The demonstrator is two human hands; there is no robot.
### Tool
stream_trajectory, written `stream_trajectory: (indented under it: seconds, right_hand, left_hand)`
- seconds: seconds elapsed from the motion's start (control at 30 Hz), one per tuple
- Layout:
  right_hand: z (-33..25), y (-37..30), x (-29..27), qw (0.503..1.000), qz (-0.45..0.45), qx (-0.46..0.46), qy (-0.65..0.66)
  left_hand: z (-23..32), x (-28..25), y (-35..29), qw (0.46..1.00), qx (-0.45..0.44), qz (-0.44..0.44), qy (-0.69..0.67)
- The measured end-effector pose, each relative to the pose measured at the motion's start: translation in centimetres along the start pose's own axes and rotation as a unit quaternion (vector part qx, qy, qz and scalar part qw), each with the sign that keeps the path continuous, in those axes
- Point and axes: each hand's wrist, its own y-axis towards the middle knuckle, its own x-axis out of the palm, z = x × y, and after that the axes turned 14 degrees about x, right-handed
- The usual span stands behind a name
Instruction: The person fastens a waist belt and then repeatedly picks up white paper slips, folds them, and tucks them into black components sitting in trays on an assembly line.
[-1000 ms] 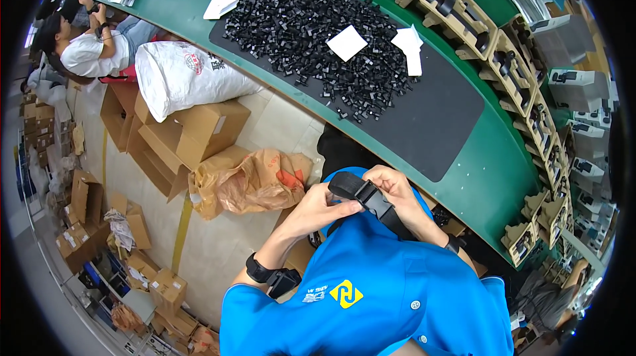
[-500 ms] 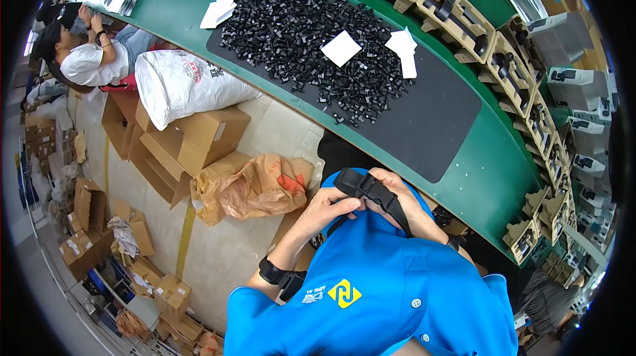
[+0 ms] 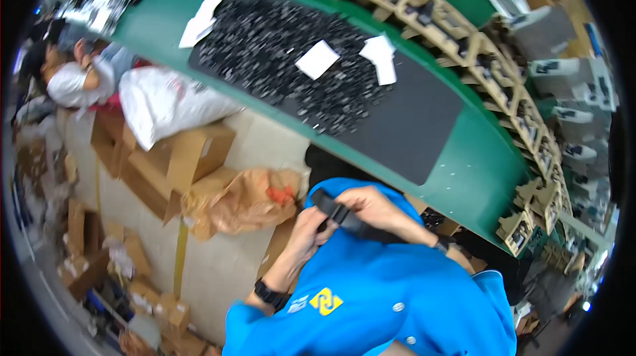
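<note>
Gripping from both sides, the two hands meet over the person's lap, and between them sits a black strap (image 3: 330,206) with a buckle, right in front of the blue shirt (image 3: 391,270)! The left hand (image 3: 306,231) is curled in, its fingers pinching the strap from below and left. Over on the other side, the right hand (image 3: 372,205) comes across with fingers closed at the buckle end; motion blur hides exactly where each fingertip lands. A dark wrist device (image 3: 268,294) rides the left forearm.

Up on the green worktop (image 3: 457,200), just beyond the hands and apart from the strap, a grey mat (image 3: 417,147) carries a great heap of small black parts (image 3: 278,58), with a white sheet (image 3: 317,60) lying on top and more white papers (image 3: 381,58) at the heap's right edge. Tan moulded trays (image 3: 495,81) curve along the far side, dark pieces sitting in them. Left of the person, a brown bag (image 3: 255,207) slumps beside an open cardboard box (image 3: 202,151), a white sack (image 3: 165,101) rests above it, and a co-worker (image 3: 76,84) in white sits farther along.
</note>
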Motion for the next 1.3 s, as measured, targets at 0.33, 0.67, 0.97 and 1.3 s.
stream_trajectory:
  seconds: [0.33, 0.67, 0.97, 1.3]
  right_hand:
    - [-1.9, 0.3, 1.5, 0.992, 0.084, -0.08, -0.049]
    - [-0.1, -0.1, 1.7, 0.973, 0.174, -0.134, -0.07]
    - [-1.4, -1.4, 1.3, 0.987, 0.131, -0.088, 0.028]
    - [-2.8, -0.7, -0.3, 0.995, 0.049, 0.044, 0.078]
  left_hand:
    - [-0.8, -1.9, 2.5, 0.989, 0.147, 0.023, 0.017]
    - [-1.2, -3.5, 3.8, 0.984, 0.118, -0.045, 0.13]
    - [-1.8, -3.3, 2.3, 0.973, 0.1, -0.131, 0.164]
    - [-1.6, -1.8, 1.5, 0.987, 0.12, -0.024, 0.109]
